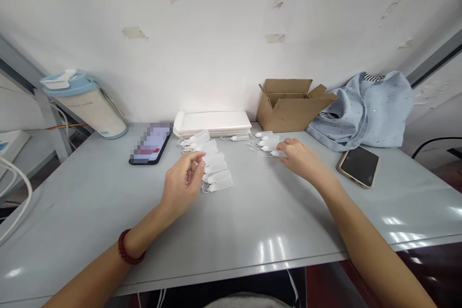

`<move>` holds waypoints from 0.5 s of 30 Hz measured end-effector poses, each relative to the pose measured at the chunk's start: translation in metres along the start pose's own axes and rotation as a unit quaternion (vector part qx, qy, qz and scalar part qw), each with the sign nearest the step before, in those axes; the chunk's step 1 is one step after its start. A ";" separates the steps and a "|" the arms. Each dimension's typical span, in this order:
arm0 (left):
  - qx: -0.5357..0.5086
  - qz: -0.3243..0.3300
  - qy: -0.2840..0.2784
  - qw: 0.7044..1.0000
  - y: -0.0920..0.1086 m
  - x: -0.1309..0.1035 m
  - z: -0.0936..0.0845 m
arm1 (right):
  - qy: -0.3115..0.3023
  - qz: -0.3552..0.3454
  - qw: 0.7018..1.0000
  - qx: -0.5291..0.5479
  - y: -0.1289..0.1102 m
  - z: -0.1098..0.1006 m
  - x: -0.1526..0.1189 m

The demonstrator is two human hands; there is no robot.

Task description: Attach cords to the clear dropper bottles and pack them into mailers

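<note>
Several small white tags with thin string loops lie in a slanting column, one of them a white tag (221, 185) at the near end. My left hand (183, 178) is beside this column, with its fingers curled, a gap between thumb and forefinger, and nothing visible between them. To the right is a smaller group of similar tags (269, 140). My right hand (299, 158) has its fingertips closed on the right end of the nearest tag (276, 153) in that group; the fingers hide part of it. A single tag (239, 138) lies between the groups.
A white stack of flat pieces (216, 120) and an open cardboard box (292, 113) stand against the wall. Left are a phone (153, 143) and a tumbler (92, 106). Right are a blue cloth bag (382, 110) and another phone (359, 166). The grey table (252, 231) has a front edge.
</note>
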State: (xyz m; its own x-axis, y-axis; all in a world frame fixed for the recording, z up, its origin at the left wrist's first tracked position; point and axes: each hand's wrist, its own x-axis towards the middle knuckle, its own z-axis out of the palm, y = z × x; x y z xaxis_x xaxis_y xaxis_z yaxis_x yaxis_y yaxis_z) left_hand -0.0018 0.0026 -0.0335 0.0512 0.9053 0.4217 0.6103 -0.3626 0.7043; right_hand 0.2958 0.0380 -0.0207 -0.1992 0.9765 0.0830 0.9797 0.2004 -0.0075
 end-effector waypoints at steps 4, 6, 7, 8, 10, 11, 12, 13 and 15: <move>0.007 0.041 -0.007 0.999 0.001 -0.002 0.001 | -0.010 -0.025 0.999 0.019 0.002 0.006 0.002; 0.005 0.056 -0.004 0.998 0.003 -0.003 0.000 | -0.018 -0.044 0.998 0.036 -0.001 0.005 0.001; 0.006 0.060 -0.004 0.998 0.004 -0.004 0.000 | -0.022 -0.058 0.997 0.055 -0.003 0.003 0.000; 0.008 0.064 -0.006 0.998 0.005 -0.005 0.000 | -0.025 -0.073 0.994 0.083 -0.006 0.001 -0.001; 0.011 0.076 -0.013 0.997 0.006 -0.006 0.000 | -0.028 -0.100 0.982 0.159 -0.013 -0.005 -0.005; 0.011 0.084 -0.019 0.996 0.007 -0.007 0.001 | -0.028 -0.107 0.974 0.197 -0.017 -0.009 -0.006; 0.011 0.093 -0.029 0.995 0.007 -0.008 0.001 | -0.028 -0.114 0.966 0.228 -0.022 -0.012 -0.008; 0.011 0.103 -0.039 0.994 0.008 -0.008 0.001 | -0.028 -0.117 0.959 0.255 -0.026 -0.015 -0.010; 0.014 0.118 -0.066 0.991 0.009 -0.009 0.001 | -0.032 -0.124 0.946 0.297 -0.035 -0.020 -0.014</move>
State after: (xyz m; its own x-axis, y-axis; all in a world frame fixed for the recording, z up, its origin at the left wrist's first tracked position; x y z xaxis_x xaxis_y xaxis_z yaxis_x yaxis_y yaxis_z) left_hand 0.0042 -0.0086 -0.0317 0.2963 0.8180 0.4931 0.5901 -0.5627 0.5789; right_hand 0.2644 0.0159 -0.0015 -0.4402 0.8929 0.0950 0.7201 0.4142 -0.5567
